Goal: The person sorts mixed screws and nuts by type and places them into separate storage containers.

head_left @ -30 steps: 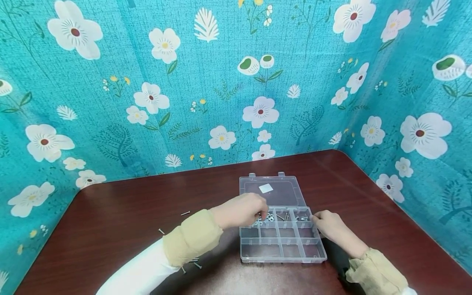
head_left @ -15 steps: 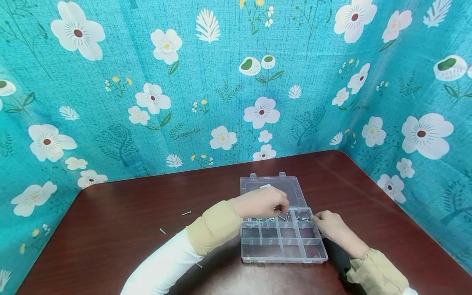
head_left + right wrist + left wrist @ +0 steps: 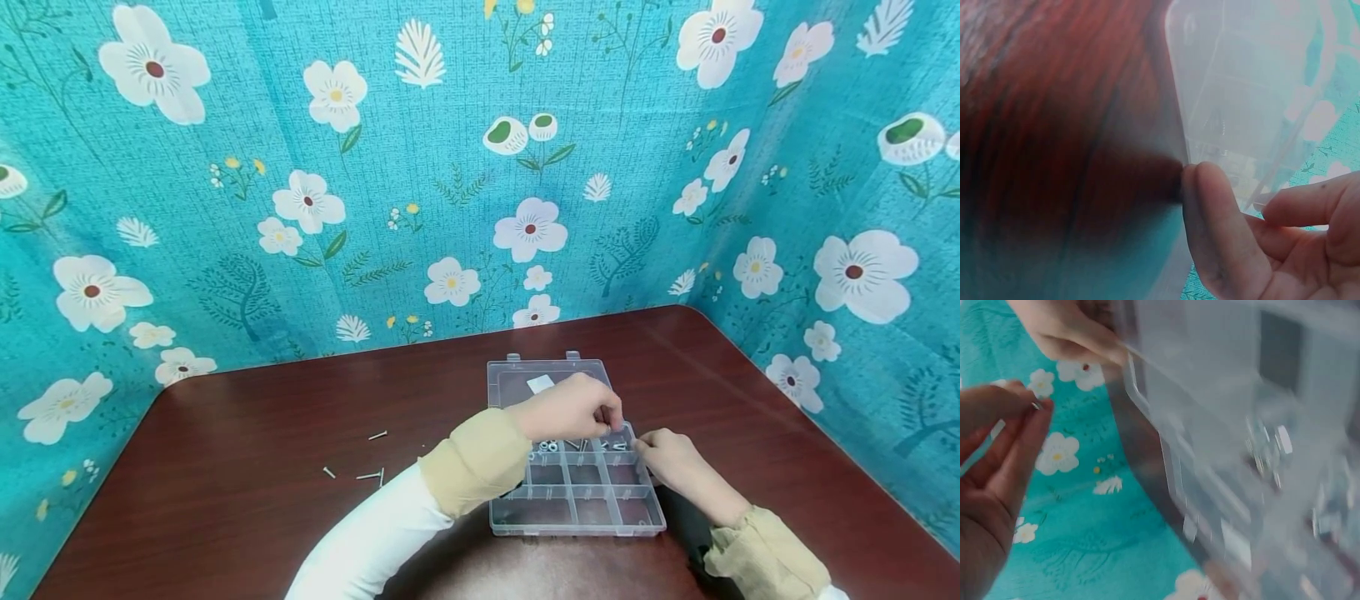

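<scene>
A clear plastic compartment box [image 3: 577,529] lies on the table with its lid folded back. Above its back right compartments, my left hand [image 3: 576,407] pinches a small shiny metal piece [image 3: 1036,405] between thumb and fingertips. Only a glint of the piece shows, so its kind is unclear. My right hand [image 3: 678,467] grips the right side wall of the box near its back corner; in the right wrist view its thumb [image 3: 1213,200] lies along the edge. Nuts or washers [image 3: 549,447] and screws [image 3: 618,447] sit in the back row, partly hidden by the left hand.
Several loose screws [image 3: 377,435] are scattered on the dark reddish table [image 3: 247,467] left of the box. A white square [image 3: 540,383] shows on the lid. A dark object [image 3: 686,525] lies under the right forearm. Flowered blue cloth [image 3: 450,208] hangs behind the table.
My left hand has moved rightward over the back row, from the left compartments to the right ones. Loose screws by the left forearm came into sight. The right hand stays on the box.
</scene>
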The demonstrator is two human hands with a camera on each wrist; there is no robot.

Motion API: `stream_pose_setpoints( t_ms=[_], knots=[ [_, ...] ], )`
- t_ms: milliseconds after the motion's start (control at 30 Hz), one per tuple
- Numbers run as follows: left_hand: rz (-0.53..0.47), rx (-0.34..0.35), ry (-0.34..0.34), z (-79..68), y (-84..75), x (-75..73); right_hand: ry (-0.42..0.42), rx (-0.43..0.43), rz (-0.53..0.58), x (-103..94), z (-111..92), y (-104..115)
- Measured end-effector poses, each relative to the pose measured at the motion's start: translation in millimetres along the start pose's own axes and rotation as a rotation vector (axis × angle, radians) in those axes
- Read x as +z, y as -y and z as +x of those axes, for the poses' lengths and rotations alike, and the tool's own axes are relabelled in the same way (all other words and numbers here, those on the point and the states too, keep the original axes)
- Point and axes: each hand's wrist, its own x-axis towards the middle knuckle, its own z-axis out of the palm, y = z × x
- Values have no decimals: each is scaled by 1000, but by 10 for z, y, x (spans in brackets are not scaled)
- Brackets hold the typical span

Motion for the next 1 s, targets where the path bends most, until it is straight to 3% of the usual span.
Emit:
stream_pose_setpoints(
  t_ms=[200,533,733,1000],
  knots=[
    [-172,-191,-82,107,-18,88,3,-1,-27,6,10,-23],
    [-217,-380,-195,210,-10,252,-15,-18,-36,20,-7,-24],
    [-205,-394,-182,189,20,253,-10,-22,-13,10,-9,-3],
    [-231,-303,-80,0,154,156,-30,-21,-51,7,1,-12]
  ],
)
